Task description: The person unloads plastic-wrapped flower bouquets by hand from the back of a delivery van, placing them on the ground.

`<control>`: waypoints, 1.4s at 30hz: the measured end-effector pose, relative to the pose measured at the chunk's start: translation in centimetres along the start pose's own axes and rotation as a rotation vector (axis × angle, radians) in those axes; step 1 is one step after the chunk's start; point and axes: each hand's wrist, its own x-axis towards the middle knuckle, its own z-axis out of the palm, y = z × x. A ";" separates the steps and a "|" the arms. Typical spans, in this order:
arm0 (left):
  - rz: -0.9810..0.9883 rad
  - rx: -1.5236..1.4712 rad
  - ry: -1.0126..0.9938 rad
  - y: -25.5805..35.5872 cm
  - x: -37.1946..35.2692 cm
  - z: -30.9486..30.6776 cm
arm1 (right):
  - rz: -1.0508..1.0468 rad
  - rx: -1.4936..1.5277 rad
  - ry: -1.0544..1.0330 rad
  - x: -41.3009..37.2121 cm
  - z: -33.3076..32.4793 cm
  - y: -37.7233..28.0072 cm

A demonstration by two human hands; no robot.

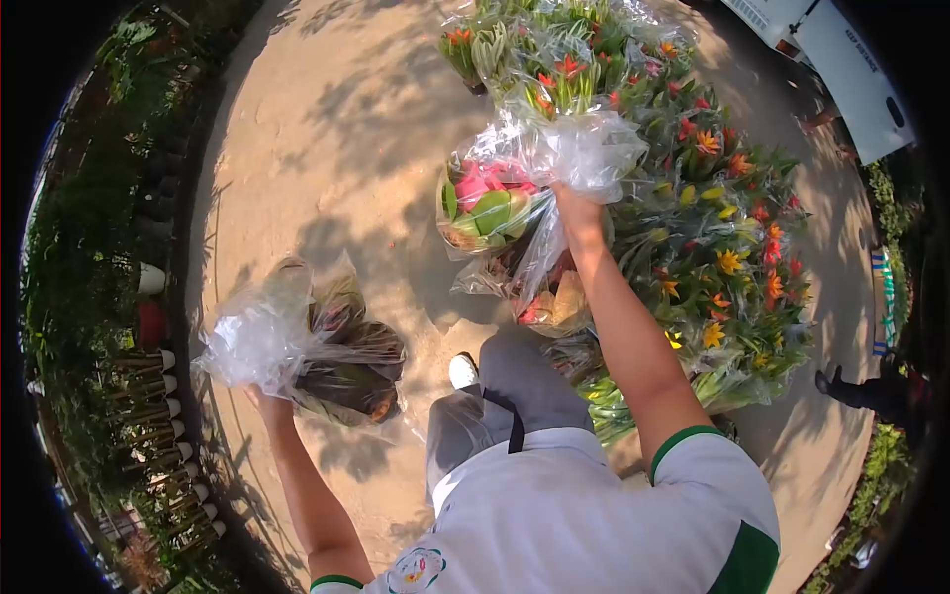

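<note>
Carrying appears to be the step in hand: a wrapped dark bunch [351, 361] is clenched in the left hand [265, 396] and a pink-green bunch [490, 203] in the right hand [576, 203], beside massed orange flowers [732, 247]. Firm holds are called for next.

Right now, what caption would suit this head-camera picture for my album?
Left hand grips a plastic-wrapped dark bunch, right hand a wrapped pink-and-green bunch, beside orange flowers on sandy ground.
</note>
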 end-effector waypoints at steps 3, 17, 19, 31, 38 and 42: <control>0.199 0.152 -0.313 -0.1 7.5 10.0 | 0.083 -0.318 -0.028 1.6 1.9 10.9; -0.282 -0.301 -0.891 -11.5 20.9 47.7 | -0.020 -0.626 0.439 3.3 5.0 28.4; -0.365 -0.395 -0.957 -12.2 20.7 52.3 | -0.054 -0.469 0.528 5.5 3.7 24.6; 0.566 0.676 -1.494 -14.6 34.5 86.3 | 0.486 -0.596 0.731 6.2 2.8 22.6; 0.494 0.888 -1.415 -9.3 27.8 83.4 | 0.693 -0.236 0.867 -12.7 5.0 17.3; 0.466 1.017 -1.382 -8.8 27.1 79.1 | 1.253 -0.235 0.922 -36.2 7.8 19.4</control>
